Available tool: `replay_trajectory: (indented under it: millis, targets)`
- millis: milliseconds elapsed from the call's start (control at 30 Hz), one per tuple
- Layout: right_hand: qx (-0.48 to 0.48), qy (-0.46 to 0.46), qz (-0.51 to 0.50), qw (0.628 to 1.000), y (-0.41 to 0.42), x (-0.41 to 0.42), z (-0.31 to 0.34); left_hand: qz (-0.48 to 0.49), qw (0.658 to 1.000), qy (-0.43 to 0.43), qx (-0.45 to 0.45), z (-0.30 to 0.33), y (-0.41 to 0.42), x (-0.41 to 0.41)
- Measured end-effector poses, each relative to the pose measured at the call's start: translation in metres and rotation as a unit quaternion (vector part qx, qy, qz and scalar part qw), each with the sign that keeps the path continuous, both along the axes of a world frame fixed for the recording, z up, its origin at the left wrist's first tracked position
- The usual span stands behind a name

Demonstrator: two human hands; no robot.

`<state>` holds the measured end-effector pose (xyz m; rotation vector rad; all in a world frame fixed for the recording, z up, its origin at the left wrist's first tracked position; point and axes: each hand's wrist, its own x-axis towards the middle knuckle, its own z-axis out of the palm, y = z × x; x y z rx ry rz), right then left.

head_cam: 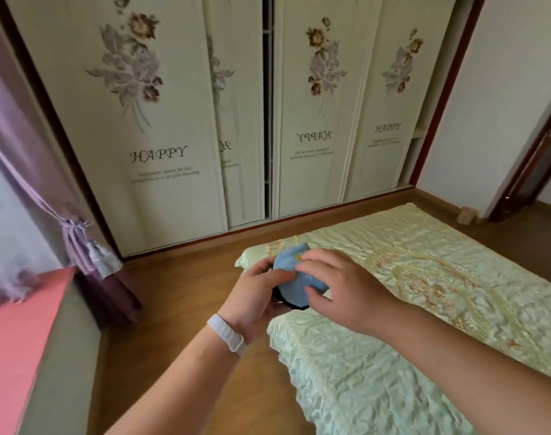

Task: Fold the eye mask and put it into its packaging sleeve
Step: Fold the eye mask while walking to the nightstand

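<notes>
Both hands (299,290) grip the eye mask (291,271) above the bed (424,277).

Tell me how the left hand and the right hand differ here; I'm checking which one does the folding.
The left hand grips the eye mask from below and the side, while the right hand lies over its top with fingers pressing the blue fabric. The left wrist wears a white band; the right wrist is bare. The left hand is over the wooden floor, the right over the green bedspread. Both touch the mask, held in the air.
</notes>
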<state>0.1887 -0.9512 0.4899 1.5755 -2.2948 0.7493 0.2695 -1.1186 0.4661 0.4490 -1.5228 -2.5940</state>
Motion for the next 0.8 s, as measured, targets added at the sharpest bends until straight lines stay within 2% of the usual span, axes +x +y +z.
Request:
replay_trajectory:
  millis: [267,600,800]
  targets:
    - [-0.011,-0.018,0.077,0.997,-0.073,-0.052,-0.022,0.092,0.995,-0.042,-0.008,-0.016,-0.058,-0.030]
    - [-0.042,-0.035,0.108,0.993,-0.124,-0.201,-0.035,0.133,0.986,-0.093,-0.043,-0.008,-0.099,-0.171]
    - [-0.042,-0.053,0.139,0.988,-0.160,-0.268,-0.033,0.170,0.980,-0.097,-0.020,-0.004,-0.124,-0.231]
